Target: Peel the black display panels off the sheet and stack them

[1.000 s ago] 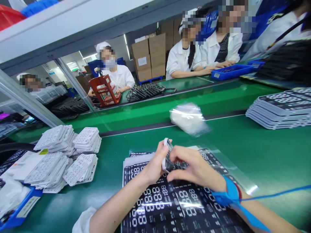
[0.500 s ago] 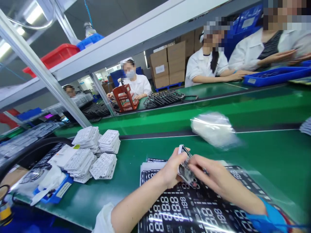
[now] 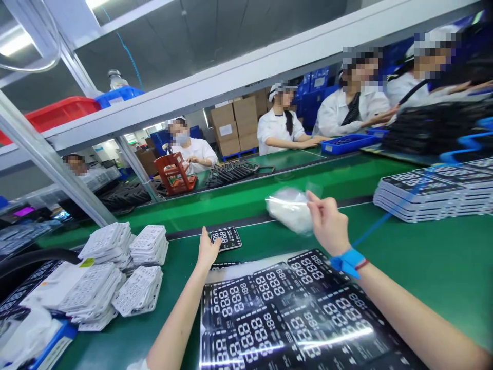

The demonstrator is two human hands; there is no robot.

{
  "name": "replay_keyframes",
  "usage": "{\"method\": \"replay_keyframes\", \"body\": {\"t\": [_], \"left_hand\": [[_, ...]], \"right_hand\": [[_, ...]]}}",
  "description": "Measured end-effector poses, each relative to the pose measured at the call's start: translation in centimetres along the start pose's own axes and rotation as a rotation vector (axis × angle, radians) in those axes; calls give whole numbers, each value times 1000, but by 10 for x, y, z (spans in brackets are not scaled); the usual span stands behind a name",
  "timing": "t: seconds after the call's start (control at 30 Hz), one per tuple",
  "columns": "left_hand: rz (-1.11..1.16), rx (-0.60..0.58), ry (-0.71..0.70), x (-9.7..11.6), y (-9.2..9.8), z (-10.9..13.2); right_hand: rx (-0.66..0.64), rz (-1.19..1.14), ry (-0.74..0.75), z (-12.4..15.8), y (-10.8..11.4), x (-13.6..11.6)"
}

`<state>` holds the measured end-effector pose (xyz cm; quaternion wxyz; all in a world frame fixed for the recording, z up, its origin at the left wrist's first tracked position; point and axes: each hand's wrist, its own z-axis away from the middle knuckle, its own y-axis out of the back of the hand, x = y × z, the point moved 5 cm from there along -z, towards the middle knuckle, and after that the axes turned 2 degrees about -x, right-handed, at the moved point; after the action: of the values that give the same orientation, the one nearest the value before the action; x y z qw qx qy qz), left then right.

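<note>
My left hand (image 3: 208, 250) grips the left end of a small black display panel (image 3: 230, 237) with white digit segments. The panel is low over the green bench, at the edge of the moving-belt strip. Pinched between thumb and fingers, my right hand (image 3: 330, 224) has a piece of clear film (image 3: 315, 190). It is beside a whitish heap of clear film (image 3: 288, 209). Between my forearms lies a large black sheet (image 3: 265, 329) printed with rows of digit segments, with another sheet edge showing under it.
Stacks of white perforated plates (image 3: 138, 290) stand on the left, near a blue bin (image 3: 57, 347). Stacked black-topped panels (image 3: 419, 192) are at the right. A metal shelf beam (image 3: 231, 77) crosses above. Several co-workers in white sit across the bench.
My hands have come apart. The left has carried the display panel forward and left; the right has moved to the film heap with a clear film. The view has turned right.
</note>
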<state>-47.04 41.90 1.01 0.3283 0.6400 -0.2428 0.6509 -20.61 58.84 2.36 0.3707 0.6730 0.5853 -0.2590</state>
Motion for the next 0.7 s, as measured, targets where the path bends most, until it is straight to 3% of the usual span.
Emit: {"method": "replay_keyframes", "body": {"t": [0.07,0.13,0.23,0.3,0.4,0.5,0.57,0.63,0.7], "left_hand": [[-129,17,-89,13,4,12],[-226,-34,-141,25,3,33],[-527,-254,-239,35,-7,77],[-764,-446,-292,31,-14,110],[-880,-694,-372,18,-19,158],[-902,-935,-542,3,-26,202],[-907,-1054,-640,-6,-29,224],[-889,-1077,-705,-10,-30,234],[-872,-976,-715,-11,-28,228]], "right_hand": [[-197,277,194,-12,-18,1],[-364,423,297,-20,-35,7],[-535,461,297,-18,-50,15],[-620,464,300,-3,-50,10],[-776,402,382,39,-33,-17],[-1135,285,412,98,-5,-43],[-1285,230,384,131,15,-55],[-1312,208,357,152,26,-62],[-1259,205,364,160,25,-66]]}}
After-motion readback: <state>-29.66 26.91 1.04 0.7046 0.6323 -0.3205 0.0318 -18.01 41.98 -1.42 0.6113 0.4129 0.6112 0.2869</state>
